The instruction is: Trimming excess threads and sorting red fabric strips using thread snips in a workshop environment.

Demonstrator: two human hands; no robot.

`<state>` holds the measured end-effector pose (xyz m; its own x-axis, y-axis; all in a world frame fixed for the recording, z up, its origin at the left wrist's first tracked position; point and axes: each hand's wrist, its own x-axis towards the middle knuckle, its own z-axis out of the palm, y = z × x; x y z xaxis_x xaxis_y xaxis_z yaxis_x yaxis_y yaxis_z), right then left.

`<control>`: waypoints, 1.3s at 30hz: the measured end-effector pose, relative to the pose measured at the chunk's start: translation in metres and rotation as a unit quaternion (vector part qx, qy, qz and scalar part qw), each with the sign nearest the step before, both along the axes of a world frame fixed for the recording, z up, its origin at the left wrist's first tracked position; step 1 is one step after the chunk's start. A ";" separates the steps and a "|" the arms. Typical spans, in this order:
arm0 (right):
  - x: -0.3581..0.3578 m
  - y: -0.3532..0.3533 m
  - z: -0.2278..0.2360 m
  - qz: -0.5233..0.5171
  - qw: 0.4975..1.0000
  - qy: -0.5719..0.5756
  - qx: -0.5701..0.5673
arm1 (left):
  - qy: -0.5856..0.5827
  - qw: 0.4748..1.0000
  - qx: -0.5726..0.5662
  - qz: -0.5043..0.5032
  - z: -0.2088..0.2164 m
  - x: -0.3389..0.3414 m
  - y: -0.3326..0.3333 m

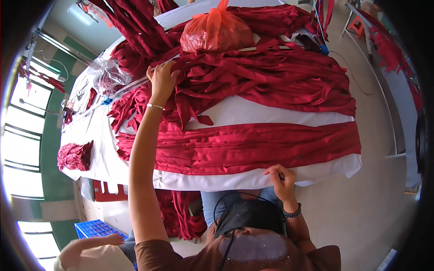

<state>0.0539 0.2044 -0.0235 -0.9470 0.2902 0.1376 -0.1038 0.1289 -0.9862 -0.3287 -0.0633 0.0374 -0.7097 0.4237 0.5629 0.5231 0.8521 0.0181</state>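
- White-cloth-covered table (235, 107): mostly hidden under fabric.
- Far heap of dark-red fabric strips (266, 81): strewn loosely across table's mid.
- Near band of dark-red fabric strips (253, 147): laid lengthwise, nr front edge.
- Translucent red plastic bag (217, 35): knotted, set beyond heap.
- L hand (162, 77): stretched to heap's L part, fingers half-spread — grip can't be told.
- R hand (284, 184): held by band's front edge, fingers curled — small dark item (281, 175) gripped, type unclear.

Tangled crimson strips (271, 81), crimson bundle (253, 147) laid flat
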 end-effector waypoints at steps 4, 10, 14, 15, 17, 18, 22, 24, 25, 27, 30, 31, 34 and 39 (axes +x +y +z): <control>0.005 0.004 -0.001 0.012 1.000 -0.010 -0.012 | -0.071 0.974 0.178 -0.122 0.054 0.060 0.028; -0.003 -0.011 0.028 0.082 0.975 -0.074 -0.192 | -0.370 0.858 0.333 -0.126 0.125 0.216 0.028; -0.023 -0.028 0.060 0.120 0.942 -0.106 -0.295 | -0.587 0.698 0.406 -0.057 0.123 0.300 0.022; -0.025 -0.033 0.064 0.117 0.933 -0.118 -0.319 | -0.598 0.692 0.393 -0.095 0.106 0.315 0.012; -0.025 -0.040 0.059 0.109 0.916 -0.155 -0.354 | -0.630 0.664 0.389 -0.104 0.082 0.340 0.010; -0.026 -0.043 0.058 0.096 0.909 -0.164 -0.372 | -0.633 0.642 0.417 -0.113 0.065 0.351 0.006; -0.016 -0.041 0.038 0.064 0.880 -0.187 -0.432 | -0.665 0.582 0.450 -0.130 0.032 0.374 -0.003; -0.007 -0.039 0.037 0.048 0.889 -0.186 -0.416 | -0.671 0.572 0.459 -0.110 0.018 0.381 0.003; -0.004 -0.040 0.040 0.040 0.897 -0.180 -0.401 | -0.667 0.568 0.471 -0.106 0.007 0.386 0.004; 0.002 -0.043 0.048 0.020 0.912 -0.178 -0.370 | -0.667 0.557 0.485 -0.099 -0.011 0.392 0.004; 0.010 -0.040 0.051 0.024 0.952 -0.207 -0.224 | -0.580 0.685 0.385 -0.214 -0.019 0.387 0.009; 0.011 -0.038 0.048 0.024 0.956 -0.211 -0.204 | -0.574 0.694 0.365 -0.236 -0.018 0.384 0.011; 0.014 -0.035 0.051 0.019 0.954 -0.221 -0.203 | -0.622 0.612 0.417 -0.252 -0.026 0.383 0.015; 0.027 -0.024 0.061 0.026 0.974 -0.199 -0.101 | -0.598 0.523 0.568 -0.213 -0.031 0.375 0.049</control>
